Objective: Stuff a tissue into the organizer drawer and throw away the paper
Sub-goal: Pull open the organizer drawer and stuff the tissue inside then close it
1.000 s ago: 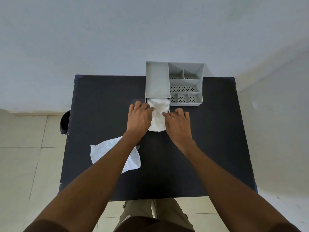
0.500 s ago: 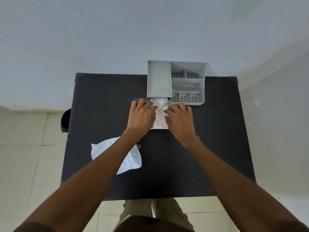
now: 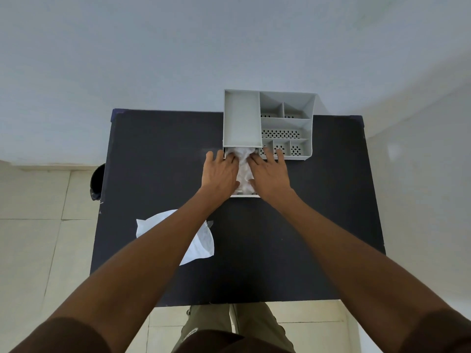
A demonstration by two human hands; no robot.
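Note:
A grey organizer [image 3: 267, 123] stands at the far middle of the black table [image 3: 318, 225]. Its drawer [image 3: 244, 195] is pulled out toward me, and a crumpled white tissue [image 3: 243, 169] lies inside it. My left hand [image 3: 220, 174] and my right hand [image 3: 270, 175] lie flat on either side of the tissue, fingers spread and pressing down on it, fingertips at the organizer's front. A white sheet of paper [image 3: 201, 245] lies on the table nearer me on the left, partly hidden under my left forearm.
A dark bin [image 3: 96, 182] stands on the tiled floor by the table's left edge. A pale wall rises behind the table. My legs show below the near table edge.
Both hands have slid forward over the tissue and flattened, pushing it down into the drawer. The tissue bulges less above the drawer than before.

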